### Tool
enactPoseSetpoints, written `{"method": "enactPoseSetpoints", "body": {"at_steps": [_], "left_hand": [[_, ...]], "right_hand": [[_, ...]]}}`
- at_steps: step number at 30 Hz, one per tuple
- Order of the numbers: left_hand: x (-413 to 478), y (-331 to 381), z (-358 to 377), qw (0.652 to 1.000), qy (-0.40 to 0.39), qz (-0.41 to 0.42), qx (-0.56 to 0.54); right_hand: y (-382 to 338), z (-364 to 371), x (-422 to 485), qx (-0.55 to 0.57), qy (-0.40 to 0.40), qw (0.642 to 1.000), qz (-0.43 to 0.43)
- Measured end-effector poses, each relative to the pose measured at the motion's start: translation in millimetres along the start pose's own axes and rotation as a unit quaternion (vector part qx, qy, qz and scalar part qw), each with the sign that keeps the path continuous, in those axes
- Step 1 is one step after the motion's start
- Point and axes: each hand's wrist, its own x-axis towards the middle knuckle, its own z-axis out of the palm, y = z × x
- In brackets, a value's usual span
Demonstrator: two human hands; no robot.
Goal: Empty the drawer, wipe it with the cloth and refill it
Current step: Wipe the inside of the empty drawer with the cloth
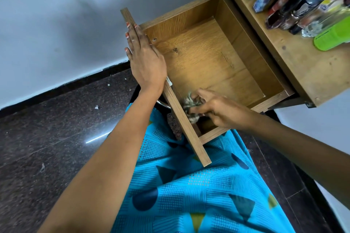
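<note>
A wooden drawer [206,56] stands pulled out of a small cabinet, its bare bottom showing with nothing lying in it but the cloth. My left hand [144,58] lies flat with straight fingers on the top edge of the drawer's front panel [186,125]. My right hand [217,108] reaches into the drawer's near corner and grips a crumpled grey-white cloth [190,104], pressing it against the inside of the front panel.
The cabinet top [303,66] at the upper right holds several bottles [295,4] and a green container [333,37]. A grey wall is on the left, with dark stone floor [47,138] below. My blue patterned garment [189,185] fills the lower middle under the drawer front.
</note>
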Motion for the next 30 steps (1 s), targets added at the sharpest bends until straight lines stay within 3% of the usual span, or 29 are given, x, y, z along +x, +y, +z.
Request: {"method": "enactPoseSetpoints", "body": {"at_steps": [3, 5, 18, 23, 27, 30], "left_hand": [[0, 0, 0, 1.000, -0.002, 0.000, 0.010], [-1, 0, 0, 1.000, -0.002, 0.000, 0.021], [0, -1, -1, 0.997, -0.004, 0.012, 0.074], [-1, -2, 0, 0.998, -0.002, 0.012, 0.069], [0, -2, 0, 0.998, -0.002, 0.013, 0.065], [0, -2, 0, 0.998, -0.004, 0.015, 0.063]], "right_hand": [[-1, -1, -22, -0.016, -0.088, 0.996, 0.014], [-7, -3, -25, -0.051, -0.086, 0.995, -0.011], [-16, 0, 22, -0.032, 0.129, 0.991, 0.004], [-15, 2, 1, -0.010, 0.089, 0.996, 0.003], [-16, 2, -23, -0.026, -0.005, 1.000, 0.009], [-21, -5, -25, -0.036, -0.029, 0.999, -0.005]]}}
